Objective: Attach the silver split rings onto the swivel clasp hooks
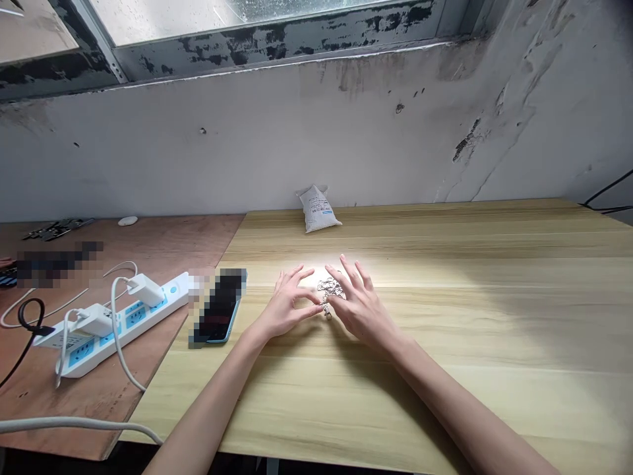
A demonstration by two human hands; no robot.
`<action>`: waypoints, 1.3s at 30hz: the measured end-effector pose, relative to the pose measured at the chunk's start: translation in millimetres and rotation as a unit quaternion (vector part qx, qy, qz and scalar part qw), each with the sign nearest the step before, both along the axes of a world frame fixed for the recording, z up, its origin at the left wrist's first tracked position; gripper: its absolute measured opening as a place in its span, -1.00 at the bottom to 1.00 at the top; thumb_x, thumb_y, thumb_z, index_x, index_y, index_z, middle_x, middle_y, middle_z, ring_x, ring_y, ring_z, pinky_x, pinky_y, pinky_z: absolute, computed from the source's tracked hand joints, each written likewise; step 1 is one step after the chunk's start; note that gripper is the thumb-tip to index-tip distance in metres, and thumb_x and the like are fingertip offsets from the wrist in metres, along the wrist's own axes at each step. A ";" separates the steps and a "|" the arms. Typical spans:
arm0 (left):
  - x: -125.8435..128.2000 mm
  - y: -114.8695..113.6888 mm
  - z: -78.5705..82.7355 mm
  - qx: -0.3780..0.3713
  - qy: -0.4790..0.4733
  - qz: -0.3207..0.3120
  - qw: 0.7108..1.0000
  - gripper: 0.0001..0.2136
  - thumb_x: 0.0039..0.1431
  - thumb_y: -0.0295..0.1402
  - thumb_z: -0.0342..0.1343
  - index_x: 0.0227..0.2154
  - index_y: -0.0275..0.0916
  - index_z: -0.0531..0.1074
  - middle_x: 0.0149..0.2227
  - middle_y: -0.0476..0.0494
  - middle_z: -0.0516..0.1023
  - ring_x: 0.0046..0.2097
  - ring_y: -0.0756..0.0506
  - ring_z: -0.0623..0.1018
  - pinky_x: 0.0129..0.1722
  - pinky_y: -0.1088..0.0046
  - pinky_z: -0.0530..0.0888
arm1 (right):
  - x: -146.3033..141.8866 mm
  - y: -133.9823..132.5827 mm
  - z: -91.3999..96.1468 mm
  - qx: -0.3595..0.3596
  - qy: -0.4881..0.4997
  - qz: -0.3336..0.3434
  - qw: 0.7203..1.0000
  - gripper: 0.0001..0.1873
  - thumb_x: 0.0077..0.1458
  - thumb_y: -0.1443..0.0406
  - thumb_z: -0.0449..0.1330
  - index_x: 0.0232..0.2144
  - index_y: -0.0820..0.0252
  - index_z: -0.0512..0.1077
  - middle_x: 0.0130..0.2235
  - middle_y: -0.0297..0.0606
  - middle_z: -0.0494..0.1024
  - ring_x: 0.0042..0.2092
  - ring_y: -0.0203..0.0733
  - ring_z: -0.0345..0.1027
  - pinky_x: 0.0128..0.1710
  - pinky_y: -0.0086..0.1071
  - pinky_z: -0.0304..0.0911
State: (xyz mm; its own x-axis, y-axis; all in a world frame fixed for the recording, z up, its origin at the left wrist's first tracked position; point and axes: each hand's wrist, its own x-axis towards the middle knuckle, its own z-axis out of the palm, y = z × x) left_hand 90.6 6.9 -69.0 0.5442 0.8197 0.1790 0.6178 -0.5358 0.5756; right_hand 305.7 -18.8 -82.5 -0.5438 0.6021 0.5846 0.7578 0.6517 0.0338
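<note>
A small heap of silvery metal pieces [330, 286], possibly little clasps or rings, lies on the pale wooden table between my two hands. My left hand [287, 305] comes in from the left, with thumb and index finger pinched together at a small metal piece [327, 313] at the heap's near side. The other left fingers are spread. From the right, my right hand [360, 307] reaches over the heap's edge. Its index finger bends down to the same piece, its thumb is hidden beneath, and the remaining fingers stretch forward. The exact shape of the piece is too small to tell.
A white plastic packet [319, 210] with a printed label stands at the table's back, near the wall. Left of my hands lies a phone [225, 307]. A white power strip [126, 323] with chargers and cables rests on the brown board [163, 247] at left.
</note>
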 end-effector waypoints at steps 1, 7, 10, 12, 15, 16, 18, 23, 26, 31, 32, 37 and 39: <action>0.1 0.1 -0.7 0.000 -0.001 0.004 1.000 -0.80 0.15 -0.10 0.19 -0.36 -0.10 0.58 0.30 -0.08 0.24 0.39 -0.28 0.03 0.31 -0.21 -0.14 | -0.1 -0.2 0.0 -0.002 -0.001 0.001 1.000 -0.91 0.13 0.40 0.16 -0.40 0.24 0.46 0.30 0.04 0.19 0.38 0.28 -0.28 0.28 0.20 -0.10; 1.9 0.3 -6.0 0.022 0.012 0.036 0.999 -0.73 0.08 -0.04 0.23 -0.42 -0.16 0.54 0.26 -0.12 0.29 0.38 -0.28 0.06 0.30 -0.21 -0.14 | -2.5 -2.9 -2.0 -0.015 0.000 0.011 1.000 -0.89 0.13 0.41 0.16 -0.41 0.24 0.47 0.28 0.04 0.21 0.39 0.26 -0.28 0.28 0.21 -0.08; 2.9 0.5 -7.8 0.035 0.017 0.045 0.998 -0.70 0.05 -0.02 0.24 -0.45 -0.18 0.53 0.24 -0.13 0.32 0.37 -0.29 0.08 0.30 -0.23 -0.14 | -3.0 -4.4 -2.5 -0.026 0.001 0.014 1.000 -0.89 0.15 0.40 0.15 -0.38 0.23 0.49 0.27 0.02 0.24 0.39 0.23 -0.26 0.27 0.22 -0.06; 3.7 0.7 -8.3 0.034 0.019 0.041 0.998 -0.69 0.04 -0.01 0.25 -0.47 -0.18 0.53 0.23 -0.13 0.33 0.36 -0.30 0.10 0.29 -0.25 -0.14 | -2.4 -4.8 -2.2 -0.033 0.003 0.018 0.999 -0.88 0.16 0.39 0.14 -0.38 0.22 0.48 0.26 0.00 0.26 0.38 0.22 -0.23 0.26 0.22 -0.05; 4.7 0.8 -8.9 0.031 0.017 0.036 0.999 -0.68 0.02 0.00 0.26 -0.51 -0.18 0.52 0.22 -0.12 0.34 0.35 -0.30 0.11 0.29 -0.26 -0.16 | -0.2 -4.2 -1.7 -0.039 0.011 0.030 0.999 -0.86 0.17 0.38 0.14 -0.40 0.21 0.48 0.23 -0.01 0.30 0.38 0.19 -0.18 0.25 0.22 -0.04; 4.9 0.8 -9.0 0.032 0.016 0.037 0.999 -0.67 0.02 0.00 0.26 -0.52 -0.18 0.51 0.22 -0.11 0.35 0.35 -0.30 0.12 0.29 -0.26 -0.16 | 0.5 -3.8 -1.7 -0.040 0.016 0.035 0.998 -0.87 0.17 0.38 0.14 -0.40 0.20 0.48 0.23 -0.03 0.31 0.38 0.18 -0.17 0.25 0.21 -0.03; 4.8 1.0 -8.9 0.032 0.014 0.035 0.999 -0.68 0.02 -0.01 0.26 -0.53 -0.19 0.51 0.22 -0.11 0.35 0.35 -0.30 0.12 0.29 -0.25 -0.15 | 1.8 -2.9 -2.1 -0.043 0.030 0.041 0.998 -0.87 0.18 0.36 0.15 -0.37 0.18 0.50 0.23 -0.05 0.31 0.37 0.16 -0.15 0.24 0.21 -0.02; 1.8 1.1 -4.4 0.024 -0.008 -0.012 1.000 -0.79 0.07 -0.11 0.27 -0.28 -0.08 0.58 0.30 -0.09 0.24 0.38 -0.25 0.07 0.30 -0.07 0.10 | 3.5 -1.3 -4.0 -0.050 0.063 0.035 0.996 -0.88 0.19 0.35 0.14 -0.33 0.15 0.50 0.21 -0.07 0.31 0.37 0.13 -0.14 0.23 0.21 0.00; -0.7 1.1 -0.5 0.020 -0.007 -0.033 0.999 -0.83 0.10 -0.17 0.27 -0.25 -0.04 0.59 0.31 -0.07 0.21 0.39 -0.24 0.04 0.31 -0.06 0.08 | 4.6 -0.7 -4.8 -0.057 0.067 0.031 0.996 -0.87 0.20 0.35 0.13 -0.34 0.15 0.48 0.22 -0.08 0.29 0.37 0.13 -0.15 0.23 0.21 -0.01; -2.8 0.7 3.2 0.008 -0.010 -0.036 0.999 -0.86 0.11 -0.19 0.26 -0.26 -0.03 0.60 0.30 -0.07 0.23 0.38 -0.25 0.07 0.29 -0.08 0.13 | 5.7 0.4 -5.5 -0.061 0.070 0.027 0.995 -0.86 0.21 0.34 0.12 -0.35 0.16 0.48 0.21 -0.08 0.30 0.37 0.12 -0.14 0.23 0.22 0.00; -2.8 0.7 3.3 0.005 -0.010 -0.033 0.999 -0.86 0.10 -0.18 0.26 -0.29 -0.05 0.60 0.30 -0.08 0.24 0.38 -0.26 0.08 0.29 -0.09 0.13 | 5.6 0.6 -5.7 -0.062 0.069 0.025 0.995 -0.87 0.21 0.34 0.12 -0.35 0.16 0.48 0.21 -0.09 0.31 0.37 0.12 -0.14 0.22 0.22 0.00; -0.7 1.1 0.5 0.011 -0.005 -0.003 1.000 -0.83 0.08 -0.15 0.27 -0.39 -0.13 0.58 0.27 -0.12 0.29 0.38 -0.29 0.08 0.30 -0.15 0.02 | 4.6 0.9 -5.9 -0.062 0.059 0.022 0.996 -0.86 0.20 0.34 0.12 -0.36 0.16 0.48 0.20 -0.08 0.32 0.37 0.13 -0.13 0.22 0.22 0.01; 0.2 1.4 -1.8 0.019 -0.001 0.008 1.000 -0.81 0.07 -0.13 0.26 -0.42 -0.14 0.57 0.27 -0.12 0.29 0.37 -0.28 0.08 0.31 -0.17 -0.03 | 4.1 0.3 -4.7 -0.062 0.054 0.024 0.996 -0.85 0.21 0.35 0.11 -0.37 0.17 0.47 0.20 -0.08 0.32 0.37 0.12 -0.14 0.22 0.22 0.01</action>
State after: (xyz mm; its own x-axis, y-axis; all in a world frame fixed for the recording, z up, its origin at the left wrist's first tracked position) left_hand 90.7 8.3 -70.8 0.5309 0.8208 0.2107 0.6251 -0.5472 0.5566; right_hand 309.8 -18.6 -87.2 -0.5116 0.6478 0.5645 0.7201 0.6817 -0.1296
